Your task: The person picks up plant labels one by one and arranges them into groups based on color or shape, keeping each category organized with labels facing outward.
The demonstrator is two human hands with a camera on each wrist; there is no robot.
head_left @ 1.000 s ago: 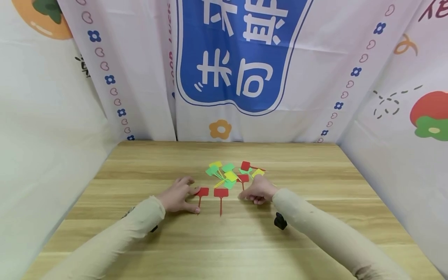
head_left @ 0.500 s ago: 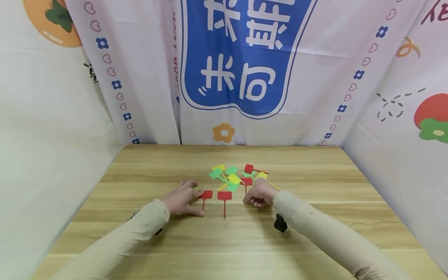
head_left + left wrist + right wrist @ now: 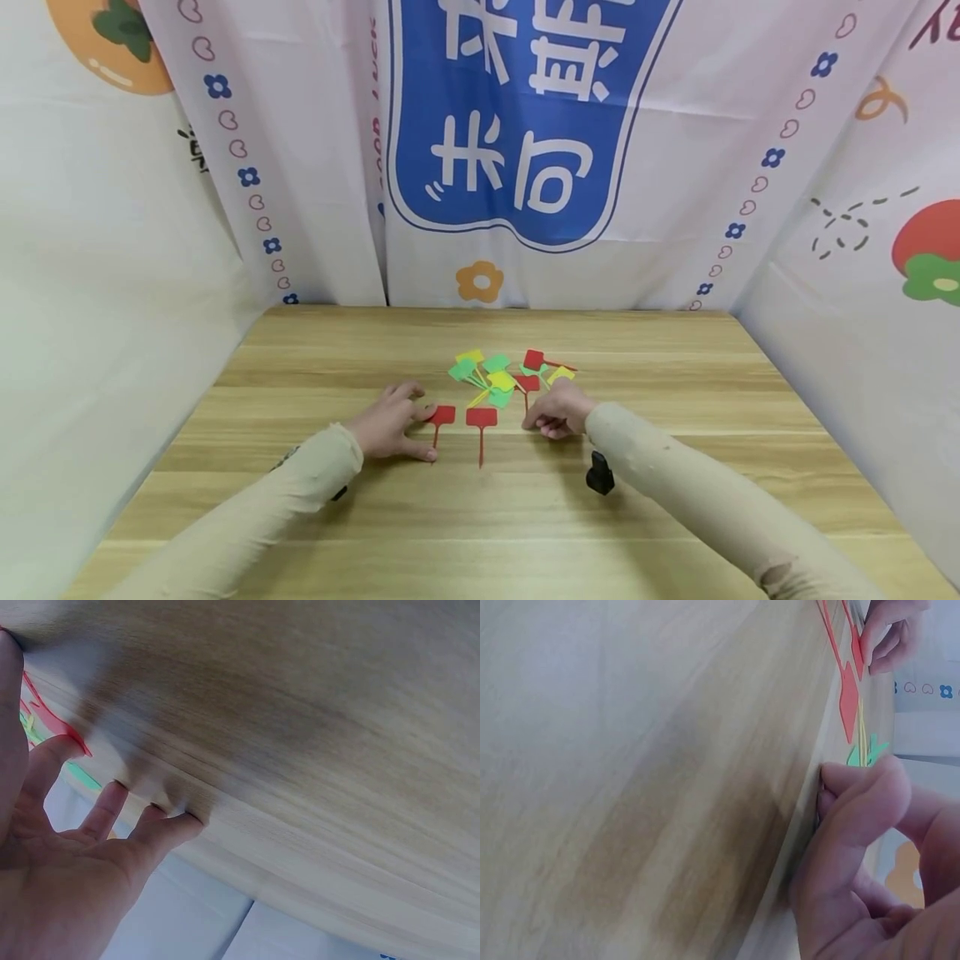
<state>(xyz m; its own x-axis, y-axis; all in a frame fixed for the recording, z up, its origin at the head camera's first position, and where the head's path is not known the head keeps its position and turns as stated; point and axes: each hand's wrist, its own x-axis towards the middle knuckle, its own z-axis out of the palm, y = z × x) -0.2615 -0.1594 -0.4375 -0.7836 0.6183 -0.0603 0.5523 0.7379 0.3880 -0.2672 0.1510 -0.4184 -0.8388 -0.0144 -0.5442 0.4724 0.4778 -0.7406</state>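
My left hand [image 3: 386, 423] rests beside the leftmost red T-shaped plant label [image 3: 446, 414]. Its index finger touches the label's head and its thumb lies by the stem's tip; the other fingers are spread on the wood. A second red plant label [image 3: 482, 417] lies just to the right, stem towards me. Farther right, my right hand [image 3: 558, 410] has curled fingers, with the index fingertip at the stem of a third red label [image 3: 528, 383]. In the right wrist view the thumb [image 3: 889, 787] sits close to the index finger; the stem's end is hidden.
Behind the hands lies a loose heap of green labels [image 3: 497, 363] and yellow labels [image 3: 500, 382]. Another red label [image 3: 534, 359] lies sideways at its right. Printed cloth [image 3: 480, 282] encloses the wooden table [image 3: 480, 533] at the back and sides.
The head view has shifted slightly. Both hands stay nearly in place; the right has edged a little away from me, and a yellow stem beside it is now hidden.
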